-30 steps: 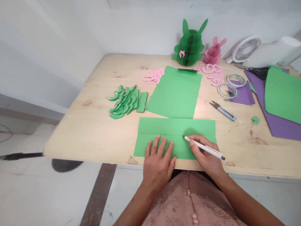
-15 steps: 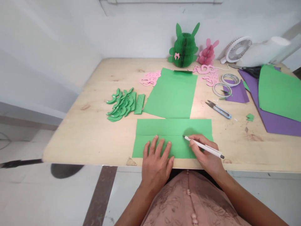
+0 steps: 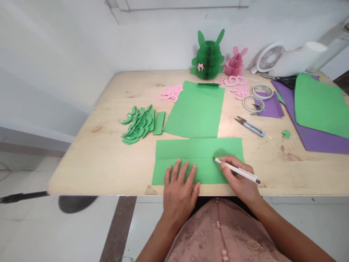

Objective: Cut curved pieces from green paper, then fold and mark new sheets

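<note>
A green sheet of paper with a crease along its length lies near the front edge of the table. My left hand rests flat on its lower part, fingers spread, holding nothing. My right hand is closed around a white pen. The pen's tip meets the paper close to the crease, right of the middle. Just beyond lies a larger green sheet. To its left is a heap of cut green paper shapes with a small green rectangle beside it.
Blue-handled thread snips and rolls of tape lie to the right, near purple paper. At the back stand a green paper bunny, a pink one and a white fan. Pink cutouts lie behind.
The view has shifted slightly, so the table's contents appear a little further left. Both hands keep nearly the same places, the pen still on the paper.
</note>
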`<state>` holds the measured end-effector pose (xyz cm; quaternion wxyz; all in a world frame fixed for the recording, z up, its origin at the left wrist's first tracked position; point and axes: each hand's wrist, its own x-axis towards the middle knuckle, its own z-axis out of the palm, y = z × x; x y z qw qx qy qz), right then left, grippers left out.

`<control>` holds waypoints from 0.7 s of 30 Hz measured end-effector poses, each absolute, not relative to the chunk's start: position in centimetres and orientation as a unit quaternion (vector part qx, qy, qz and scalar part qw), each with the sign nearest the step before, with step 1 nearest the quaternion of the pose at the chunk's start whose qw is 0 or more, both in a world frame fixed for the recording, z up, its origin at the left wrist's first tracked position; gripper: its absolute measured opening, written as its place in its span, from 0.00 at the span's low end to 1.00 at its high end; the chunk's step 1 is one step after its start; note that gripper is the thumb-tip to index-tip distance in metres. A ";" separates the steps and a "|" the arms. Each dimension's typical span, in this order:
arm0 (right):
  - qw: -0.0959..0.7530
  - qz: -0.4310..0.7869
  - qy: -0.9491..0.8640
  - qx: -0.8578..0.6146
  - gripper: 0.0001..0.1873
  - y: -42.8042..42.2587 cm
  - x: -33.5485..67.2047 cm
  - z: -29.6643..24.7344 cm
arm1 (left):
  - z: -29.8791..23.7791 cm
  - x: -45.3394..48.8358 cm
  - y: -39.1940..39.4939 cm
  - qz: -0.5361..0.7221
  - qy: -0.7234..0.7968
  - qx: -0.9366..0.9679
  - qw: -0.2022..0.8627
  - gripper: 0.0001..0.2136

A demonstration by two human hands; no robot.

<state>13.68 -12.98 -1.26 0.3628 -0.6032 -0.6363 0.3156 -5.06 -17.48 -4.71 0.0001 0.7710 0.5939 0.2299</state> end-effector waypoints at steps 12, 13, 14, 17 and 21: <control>0.362 0.326 -0.632 -0.603 0.09 -13.0 14.2 -1.6 | -4.7 -5.1 -17.5 0.224 0.592 0.774 0.005 0.15; 0.364 0.328 -0.631 -0.602 0.09 -13.0 14.2 -1.6 | -4.7 -5.1 -17.5 0.223 0.591 0.775 0.004 0.15; 0.367 0.328 -0.629 -0.602 0.08 -13.1 14.3 -1.6 | -4.7 -5.2 -17.5 0.221 0.591 0.776 0.003 0.15; 0.380 0.326 -0.634 -0.590 0.08 -13.8 14.2 -1.7 | -4.7 -5.2 -17.5 0.219 0.589 0.778 -0.002 0.16; 0.397 0.295 -0.717 -0.492 0.13 -15.5 13.5 -2.1 | -4.8 -5.2 -17.5 0.221 0.581 0.783 -0.012 0.16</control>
